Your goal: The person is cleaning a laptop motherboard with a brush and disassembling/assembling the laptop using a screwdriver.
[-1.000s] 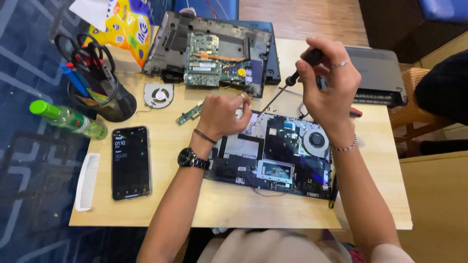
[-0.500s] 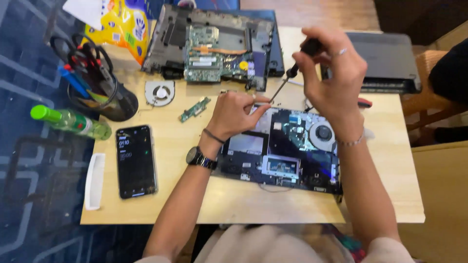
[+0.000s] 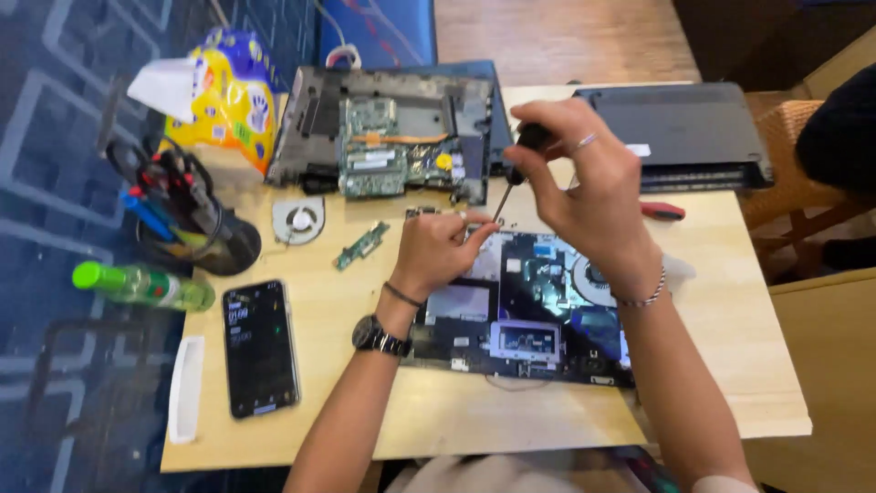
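The right hand point(image 3: 584, 196) is closed around the black handle of a screwdriver point(image 3: 513, 175), whose thin shaft slants down to the upper left corner of an opened laptop base point(image 3: 529, 310). The left hand point(image 3: 441, 251) rests on that same corner, fingers curled together with the fingertips right beside the screwdriver tip; whether they pinch a screw there is too small to tell. The laptop base lies near the front edge of the worktop point(image 3: 438, 429), its round fan and boards exposed.

Just left of the left hand lies a small green circuit strip point(image 3: 362, 245), and beyond it a loose round fan point(image 3: 297, 220). At the back edge sits a second opened chassis point(image 3: 392, 141) with a green board, and at the back right corner a closed dark laptop point(image 3: 675, 132), with a red-handled tool point(image 3: 662, 211) in front of it. A black phone point(image 3: 260, 347) lies toward the front left, a white strip point(image 3: 186, 388) along the left edge, and a green bottle point(image 3: 141, 285) and a dark tool pot point(image 3: 196, 233) farther back on that side.
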